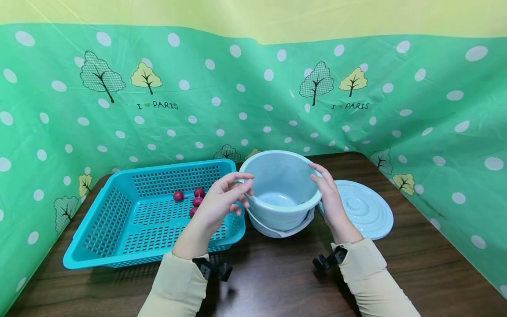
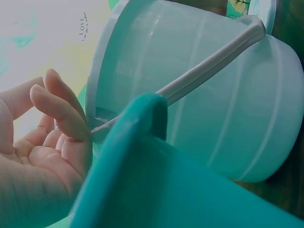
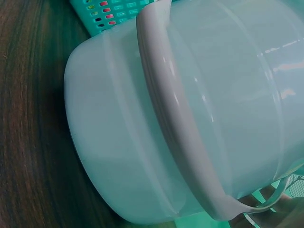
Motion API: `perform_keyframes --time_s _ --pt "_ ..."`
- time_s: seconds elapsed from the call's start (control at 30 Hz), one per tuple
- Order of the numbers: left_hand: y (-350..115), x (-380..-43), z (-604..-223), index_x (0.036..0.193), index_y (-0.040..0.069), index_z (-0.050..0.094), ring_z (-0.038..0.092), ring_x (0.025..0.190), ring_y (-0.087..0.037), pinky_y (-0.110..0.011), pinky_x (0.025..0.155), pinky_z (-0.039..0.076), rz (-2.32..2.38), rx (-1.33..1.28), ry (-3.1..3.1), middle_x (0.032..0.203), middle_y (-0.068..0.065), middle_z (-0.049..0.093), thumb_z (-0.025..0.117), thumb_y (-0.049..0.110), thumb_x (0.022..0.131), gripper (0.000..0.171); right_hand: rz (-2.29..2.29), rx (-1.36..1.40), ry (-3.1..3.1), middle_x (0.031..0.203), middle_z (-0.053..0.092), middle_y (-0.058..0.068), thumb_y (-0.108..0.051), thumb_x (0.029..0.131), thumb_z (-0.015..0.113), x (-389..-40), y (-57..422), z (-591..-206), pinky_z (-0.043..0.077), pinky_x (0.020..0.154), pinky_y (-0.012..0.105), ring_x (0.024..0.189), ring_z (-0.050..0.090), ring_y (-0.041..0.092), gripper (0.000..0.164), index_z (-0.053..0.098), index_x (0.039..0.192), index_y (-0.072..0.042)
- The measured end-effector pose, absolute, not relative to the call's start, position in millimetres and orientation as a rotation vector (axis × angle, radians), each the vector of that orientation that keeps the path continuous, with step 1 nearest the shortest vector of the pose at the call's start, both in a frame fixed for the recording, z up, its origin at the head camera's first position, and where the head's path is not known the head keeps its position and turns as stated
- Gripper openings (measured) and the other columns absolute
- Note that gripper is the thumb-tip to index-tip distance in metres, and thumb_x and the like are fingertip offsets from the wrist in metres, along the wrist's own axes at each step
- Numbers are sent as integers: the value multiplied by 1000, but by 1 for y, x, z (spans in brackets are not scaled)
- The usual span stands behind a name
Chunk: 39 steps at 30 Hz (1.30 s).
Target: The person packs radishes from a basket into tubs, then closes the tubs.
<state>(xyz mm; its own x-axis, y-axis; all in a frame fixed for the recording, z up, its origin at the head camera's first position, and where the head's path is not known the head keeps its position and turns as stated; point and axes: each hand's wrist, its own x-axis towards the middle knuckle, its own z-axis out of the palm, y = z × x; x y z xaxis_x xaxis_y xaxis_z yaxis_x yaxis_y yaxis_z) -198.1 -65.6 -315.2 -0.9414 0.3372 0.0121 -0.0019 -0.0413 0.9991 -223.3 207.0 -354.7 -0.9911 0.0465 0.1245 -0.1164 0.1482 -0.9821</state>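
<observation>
A light-blue bucket (image 1: 277, 215) stands upright on the table, its inside bare. The bucket's pale handle (image 2: 213, 64) hangs down across its front. My left hand (image 1: 223, 193) is at the bucket's left rim, fingers loosely bent and nothing between them. In the left wrist view, those fingertips are close to where the handle meets the rim. My right hand (image 1: 332, 200) is at the right rim, with fairly straight fingers and thumb reaching to the edge. Most of it is out of the right wrist view, where the bucket wall (image 3: 109, 128) and handle fill the picture.
A turquoise perforated basket (image 1: 99, 229) sits left of the bucket, holding several small red radishes (image 1: 178, 195). To the right, a round light-blue lid (image 1: 366, 209) lies flat on the dark wooden table (image 1: 277, 273). A green patterned cloth (image 1: 253, 97) hangs behind.
</observation>
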Motion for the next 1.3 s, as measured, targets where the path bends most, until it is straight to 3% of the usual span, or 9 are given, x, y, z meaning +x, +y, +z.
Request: perform_keyframes --time_s 0.8,1.1,1.3 --pt "-87 -201 -306 134 10 57 63 74 -22 -25 58 50 2020 334 2138 97 -4 65 60 29 100 39 1978 64 -2287 164 20 2 -34 104 35 -222 207 -356 19 117 58 148 20 28 51 33 153 -18" --pt "-100 -200 -297 134 10 56 63 73 -19 -26 59 52 1930 360 2225 104 -15 64 59 30 100 39 1988 60 -2288 164 20 2 -34 104 34 -222 208 -355 19 117 57 148 20 27 51 33 153 -18" --pt "-109 -202 -289 131 13 58 63 74 -20 -29 60 54 1862 369 2299 99 -7 65 60 30 100 36 1988 70 -2284 164 20 2 -33 104 34 -222 207 -354 20 116 57 147 21 27 51 32 153 -17"
